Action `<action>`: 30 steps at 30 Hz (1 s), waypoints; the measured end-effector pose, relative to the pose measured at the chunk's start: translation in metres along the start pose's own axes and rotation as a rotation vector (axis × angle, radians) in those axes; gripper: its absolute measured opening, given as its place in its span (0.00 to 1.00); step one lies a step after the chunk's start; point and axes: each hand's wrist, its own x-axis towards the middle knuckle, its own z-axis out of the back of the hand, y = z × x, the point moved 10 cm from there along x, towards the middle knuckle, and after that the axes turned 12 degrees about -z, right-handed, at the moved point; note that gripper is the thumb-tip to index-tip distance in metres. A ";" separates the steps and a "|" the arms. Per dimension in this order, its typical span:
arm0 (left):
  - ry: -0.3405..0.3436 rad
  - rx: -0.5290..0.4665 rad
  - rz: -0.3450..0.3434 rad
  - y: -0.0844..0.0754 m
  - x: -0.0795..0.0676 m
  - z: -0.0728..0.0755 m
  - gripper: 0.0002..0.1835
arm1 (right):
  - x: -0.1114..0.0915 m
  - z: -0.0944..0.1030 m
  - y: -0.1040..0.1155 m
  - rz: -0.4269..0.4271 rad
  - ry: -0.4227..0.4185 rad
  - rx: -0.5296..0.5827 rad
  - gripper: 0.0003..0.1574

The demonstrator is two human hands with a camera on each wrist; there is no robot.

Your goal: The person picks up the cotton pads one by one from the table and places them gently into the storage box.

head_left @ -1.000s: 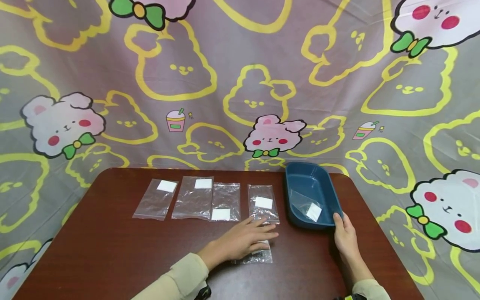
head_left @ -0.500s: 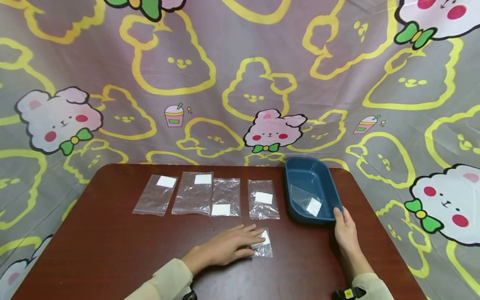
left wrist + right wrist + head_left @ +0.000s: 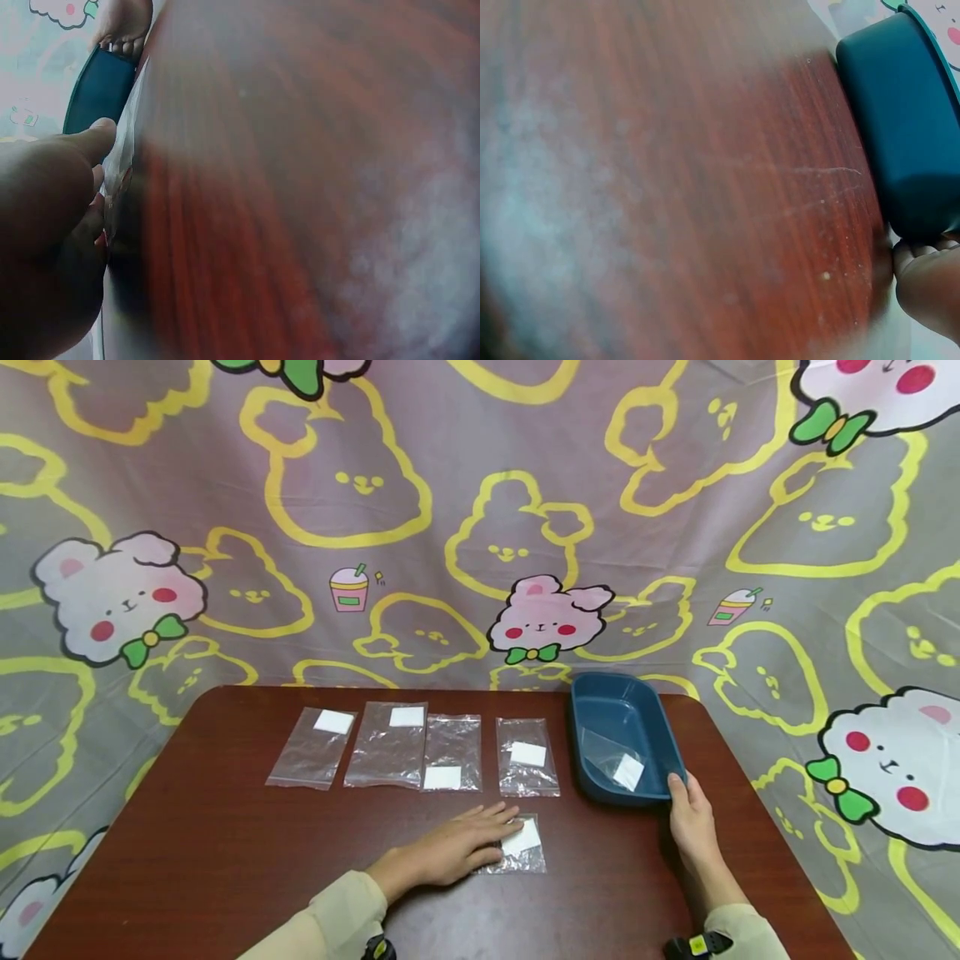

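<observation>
My left hand (image 3: pixel 457 847) lies palm down on the table with its fingers extended, fingertips over a small clear plastic zip bag (image 3: pixel 527 864) with a white rectangle on it. Part of that bag is hidden under the fingers. In the left wrist view, the bag's edge (image 3: pixel 124 154) shows beyond the thumb. My right hand (image 3: pixel 693 827) grips the near right corner of a deep blue plastic tray (image 3: pixel 618 714), thumb over the rim. Inside the tray lies another clear bag (image 3: pixel 597 753) with a white rectangle. The right wrist view shows the tray's outer wall (image 3: pixel 900 112) and the curled fingers.
Along the back of the brown table (image 3: pixel 247 860) lie several more clear zip bags, each with a white rectangle: a far left bag (image 3: pixel 307 760), a larger bag (image 3: pixel 382 756), a bag beside it (image 3: pixel 453 743) and a bag near the tray (image 3: pixel 525 782). A patterned curtain (image 3: pixel 420 443) hangs behind.
My left hand has come down and left from above the front bag to rest at its left side, showing more of the bag. The right hand keeps its grip on the tray.
</observation>
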 end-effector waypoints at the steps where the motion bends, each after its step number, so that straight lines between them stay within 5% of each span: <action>1: 0.001 -0.002 0.002 0.000 0.000 0.000 0.28 | 0.000 0.000 0.000 0.002 0.003 -0.002 0.39; 30: -0.024 0.001 0.028 0.005 0.001 -0.001 0.25 | 0.003 0.000 0.004 0.018 -0.001 0.018 0.38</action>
